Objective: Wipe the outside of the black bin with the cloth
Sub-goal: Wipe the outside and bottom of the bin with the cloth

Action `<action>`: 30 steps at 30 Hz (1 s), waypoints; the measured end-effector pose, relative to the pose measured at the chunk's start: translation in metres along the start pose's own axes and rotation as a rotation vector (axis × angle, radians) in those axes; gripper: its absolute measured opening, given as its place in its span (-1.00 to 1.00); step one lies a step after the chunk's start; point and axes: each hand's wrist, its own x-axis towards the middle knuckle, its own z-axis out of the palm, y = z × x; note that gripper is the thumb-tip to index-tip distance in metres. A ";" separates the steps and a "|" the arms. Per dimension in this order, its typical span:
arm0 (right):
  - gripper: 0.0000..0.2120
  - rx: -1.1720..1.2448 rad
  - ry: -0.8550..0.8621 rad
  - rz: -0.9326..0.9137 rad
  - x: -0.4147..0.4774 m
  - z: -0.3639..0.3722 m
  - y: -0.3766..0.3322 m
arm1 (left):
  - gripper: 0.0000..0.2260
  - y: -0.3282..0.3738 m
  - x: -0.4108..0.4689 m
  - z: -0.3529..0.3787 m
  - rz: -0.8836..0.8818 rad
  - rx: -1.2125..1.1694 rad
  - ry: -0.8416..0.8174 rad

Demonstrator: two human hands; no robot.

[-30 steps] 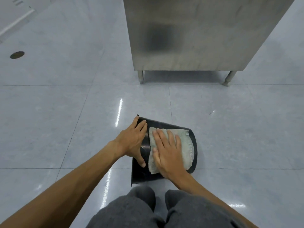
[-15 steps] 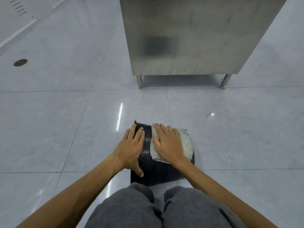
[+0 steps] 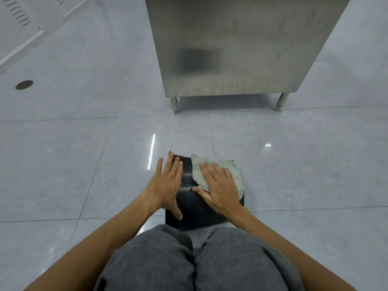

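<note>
I brace the black bin (image 3: 190, 203) with my flat left hand (image 3: 168, 183) and press the cloth (image 3: 218, 169) under my flat right hand (image 3: 218, 185), wiping with even pressure.

Glossy pale grey tile floor (image 3: 63, 164) around me, a light streak (image 3: 151, 151) glaring off it. Ahead there's a steel cabinet (image 3: 241, 49) on short legs (image 3: 174, 105), and a round floor cover (image 3: 24, 84) far left.

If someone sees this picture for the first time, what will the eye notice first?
First, the two hands low in the centre: the right hand presses a pale green cloth flat on a black plastic bin lying on the grey tiled floor, while the left hand rests flat beside it on the bin. Behind, a stainless steel cabinet on short legs fills the upper middle.
</note>
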 end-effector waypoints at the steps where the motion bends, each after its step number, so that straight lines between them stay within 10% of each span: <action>1: -0.26 0.010 -0.004 0.012 0.005 -0.001 0.001 | 0.44 0.001 0.000 0.000 0.003 -0.005 -0.005; 15: -0.38 0.043 0.292 -0.287 -0.042 -0.049 -0.014 | 0.44 -0.003 0.004 -0.009 -0.009 -0.019 -0.051; 30: -0.28 0.039 -0.189 -0.421 0.053 -0.065 0.013 | 0.45 0.000 0.002 -0.002 -0.007 -0.064 -0.030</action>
